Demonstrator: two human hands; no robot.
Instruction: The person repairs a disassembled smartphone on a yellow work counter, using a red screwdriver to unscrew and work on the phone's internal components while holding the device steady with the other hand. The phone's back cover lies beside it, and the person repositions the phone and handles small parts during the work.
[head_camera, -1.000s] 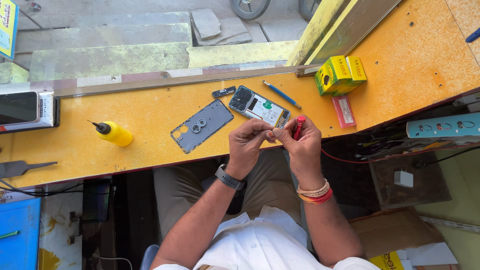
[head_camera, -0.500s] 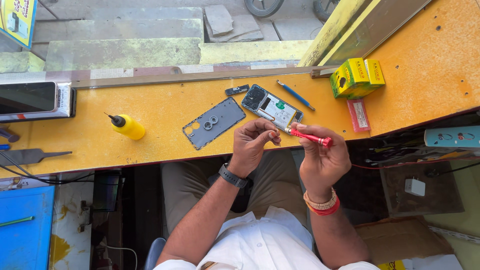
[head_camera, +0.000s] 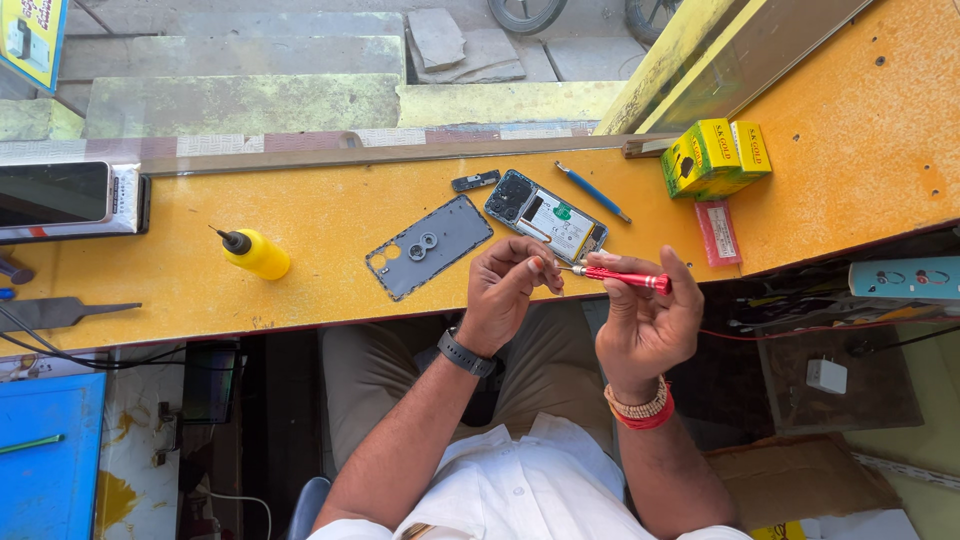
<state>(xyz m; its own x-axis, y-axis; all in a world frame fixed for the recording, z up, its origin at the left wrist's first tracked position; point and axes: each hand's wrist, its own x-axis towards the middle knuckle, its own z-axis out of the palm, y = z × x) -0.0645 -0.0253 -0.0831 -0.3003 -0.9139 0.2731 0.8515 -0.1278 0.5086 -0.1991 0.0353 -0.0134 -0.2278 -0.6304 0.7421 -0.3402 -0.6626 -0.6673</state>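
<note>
Between the fingertips, at the middle of the view, a red screwdriver (head_camera: 622, 278) is held level, its metal tip pointing toward 9 o'clock. The handle is grasped by the right hand (head_camera: 645, 325) with thumb and fingers curled over it. The tip is met by the left hand (head_camera: 510, 292), whose fingers (head_camera: 535, 266) are pinched together at that point; whether something small is held there cannot be told. A dark watch (head_camera: 466, 354) is worn on the left wrist, and red and beige bangles (head_camera: 640, 408) on the right.

Just beyond the hands, at 12 o'clock, an opened phone (head_camera: 545, 216) is laid on the yellow bench (head_camera: 330, 230), its insides facing up. At 10 o'clock from the hands its grey back cover (head_camera: 430, 246) is laid flat, near the phone but apart from it. A small dark part (head_camera: 474, 181) is seen just past the phone's far end, and a blue tool (head_camera: 592, 191) lies at 1 o'clock. Farther out at 2 o'clock, yellow boxes (head_camera: 715, 157) are stood, with a red packet (head_camera: 718, 232) just in front. Well apart at 9 o'clock, a yellow bottle (head_camera: 256, 254) is laid on its side, and another phone (head_camera: 55, 193) rests at the bench's far left.
</note>
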